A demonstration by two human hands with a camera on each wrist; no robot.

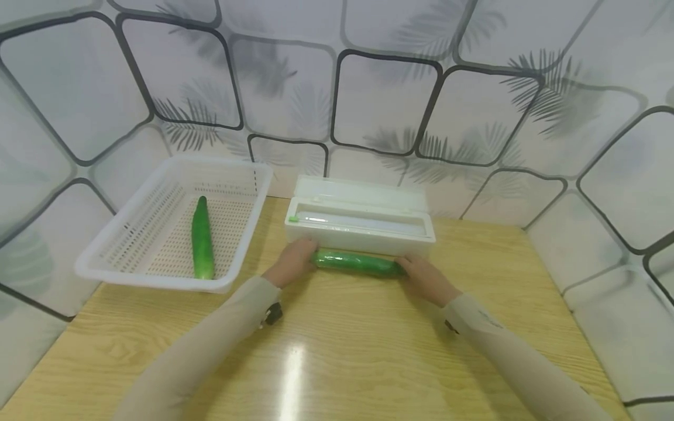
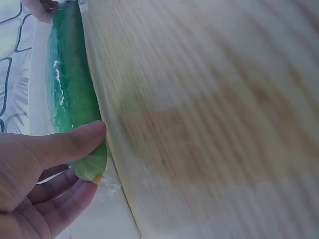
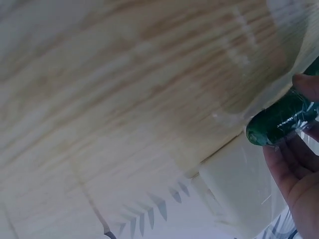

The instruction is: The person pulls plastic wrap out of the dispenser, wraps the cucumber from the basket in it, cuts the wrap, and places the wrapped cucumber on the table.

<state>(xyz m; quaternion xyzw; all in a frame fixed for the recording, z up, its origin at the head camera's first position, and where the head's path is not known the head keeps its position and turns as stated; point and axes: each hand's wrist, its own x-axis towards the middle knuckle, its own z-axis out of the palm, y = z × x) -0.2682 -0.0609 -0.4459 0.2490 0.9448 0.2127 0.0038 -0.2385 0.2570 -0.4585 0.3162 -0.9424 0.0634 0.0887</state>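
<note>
A green cucumber [image 1: 358, 263], wrapped in clear film, lies crosswise in front of a white cling film dispenser [image 1: 363, 235] whose lid stands raised. My left hand [image 1: 295, 261] pinches its left end; in the left wrist view the thumb is on one side of the pale cucumber tip [image 2: 92, 167] and the fingers on the other, with loose film crumpled there. At the opposite end my right hand [image 1: 427, 279] grips the dark tip [image 3: 261, 130] between thumb and fingers. Film clings shiny along the cucumber, and a loose sheet [image 3: 234, 112] shows beside it in the right wrist view.
On the left, a white plastic basket [image 1: 244, 234] holds another cucumber [image 1: 202, 240], which appears unwrapped. A green slider [image 1: 293, 219] sits at the dispenser's left end. The wooden table [image 1: 358, 351] meets patterned wall panels [image 1: 387, 105] behind and at both sides.
</note>
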